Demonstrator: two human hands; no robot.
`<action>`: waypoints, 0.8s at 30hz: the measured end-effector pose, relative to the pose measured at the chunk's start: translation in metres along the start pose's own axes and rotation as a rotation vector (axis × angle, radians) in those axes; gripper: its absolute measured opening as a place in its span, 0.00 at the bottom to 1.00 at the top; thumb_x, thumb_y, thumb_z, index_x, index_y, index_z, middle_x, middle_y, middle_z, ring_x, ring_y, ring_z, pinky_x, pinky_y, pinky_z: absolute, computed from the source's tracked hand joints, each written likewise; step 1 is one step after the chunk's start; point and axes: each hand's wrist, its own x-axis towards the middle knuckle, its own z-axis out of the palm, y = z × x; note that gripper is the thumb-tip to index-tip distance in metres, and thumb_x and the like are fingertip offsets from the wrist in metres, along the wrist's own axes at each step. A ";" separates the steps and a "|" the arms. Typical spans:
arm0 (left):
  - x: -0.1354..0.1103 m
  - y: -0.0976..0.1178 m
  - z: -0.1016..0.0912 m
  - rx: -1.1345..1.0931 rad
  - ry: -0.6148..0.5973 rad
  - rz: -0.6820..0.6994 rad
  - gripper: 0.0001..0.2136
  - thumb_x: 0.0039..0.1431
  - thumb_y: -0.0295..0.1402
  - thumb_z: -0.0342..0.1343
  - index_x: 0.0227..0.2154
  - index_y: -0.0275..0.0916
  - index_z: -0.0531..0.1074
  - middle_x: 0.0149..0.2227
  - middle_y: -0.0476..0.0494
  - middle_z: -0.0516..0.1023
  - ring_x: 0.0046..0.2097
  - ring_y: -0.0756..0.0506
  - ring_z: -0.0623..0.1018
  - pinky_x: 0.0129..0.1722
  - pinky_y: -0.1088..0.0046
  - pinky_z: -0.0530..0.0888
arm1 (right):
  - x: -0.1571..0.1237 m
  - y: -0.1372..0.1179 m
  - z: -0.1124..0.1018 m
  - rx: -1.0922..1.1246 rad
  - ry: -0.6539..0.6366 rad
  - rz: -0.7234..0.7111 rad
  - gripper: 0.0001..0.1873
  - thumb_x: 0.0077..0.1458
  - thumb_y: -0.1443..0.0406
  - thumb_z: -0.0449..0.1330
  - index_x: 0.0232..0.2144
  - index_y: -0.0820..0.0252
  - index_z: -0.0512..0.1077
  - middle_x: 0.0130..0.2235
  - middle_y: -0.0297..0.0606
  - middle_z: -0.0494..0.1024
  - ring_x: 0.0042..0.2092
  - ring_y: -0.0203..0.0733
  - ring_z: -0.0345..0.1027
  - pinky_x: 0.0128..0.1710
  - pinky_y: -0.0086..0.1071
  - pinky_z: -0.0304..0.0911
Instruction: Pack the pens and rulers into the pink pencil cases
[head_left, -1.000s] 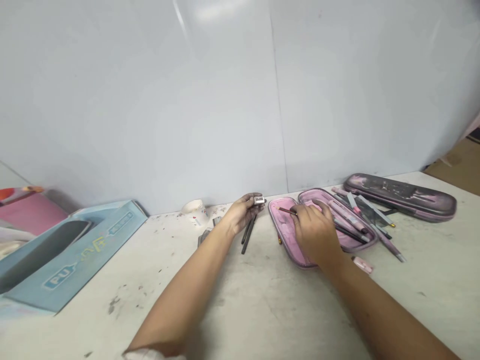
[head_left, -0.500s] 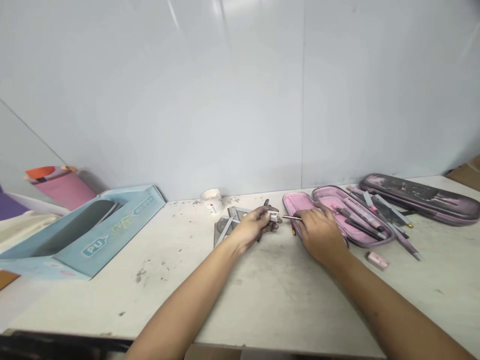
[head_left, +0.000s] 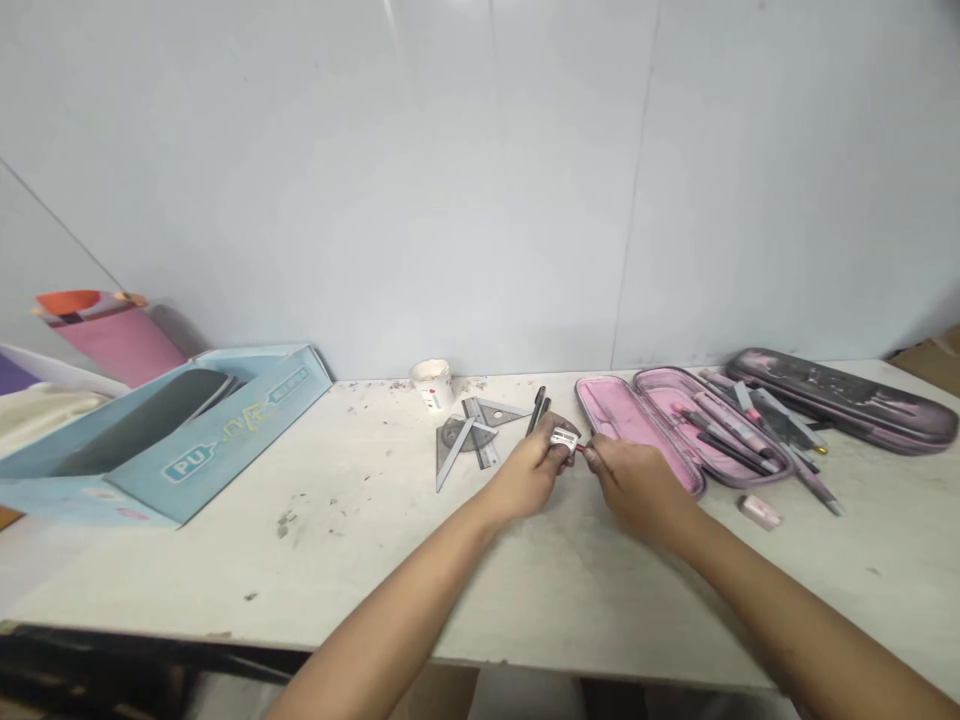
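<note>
The sharpener (head_left: 564, 438) is pinched in the left hand (head_left: 534, 464) over the table (head_left: 360, 590), presumably to steady it — the right hand (head_left: 637, 485) clasps a red pencil (head_left: 581, 448) at its right end, apparently for alignment. Farther right, the pink case (head_left: 609, 402) lies open, likely for access.

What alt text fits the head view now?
Left hand holds a sharpener, right hand a pencil meeting it, over a table. To the right lie an open pink case and a dark case; to the left, rulers, cup and blue box.
</note>
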 end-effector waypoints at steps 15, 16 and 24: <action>0.004 -0.007 0.011 -0.624 0.006 -0.067 0.06 0.59 0.36 0.44 0.33 0.39 0.56 0.21 0.56 0.55 0.20 0.56 0.54 0.22 0.79 0.52 | 0.015 -0.027 -0.026 -0.433 -0.076 -0.146 0.09 0.53 0.69 0.45 0.27 0.62 0.65 0.26 0.42 0.67 0.30 0.40 0.59 0.26 0.31 0.47; 0.002 -0.006 0.009 -0.548 0.022 -0.029 0.06 0.59 0.36 0.44 0.33 0.40 0.56 0.21 0.56 0.55 0.21 0.55 0.55 0.23 0.78 0.54 | 0.019 -0.027 -0.026 -0.304 -0.111 -0.042 0.10 0.54 0.67 0.44 0.25 0.61 0.64 0.23 0.39 0.65 0.27 0.38 0.57 0.25 0.30 0.47; -0.002 -0.009 0.003 -0.165 0.034 0.022 0.03 0.59 0.31 0.44 0.34 0.39 0.59 0.24 0.52 0.61 0.25 0.53 0.60 0.26 0.77 0.58 | 0.022 -0.016 -0.021 0.212 -0.366 0.208 0.15 0.57 0.60 0.39 0.23 0.58 0.58 0.19 0.30 0.55 0.19 0.33 0.49 0.20 0.28 0.47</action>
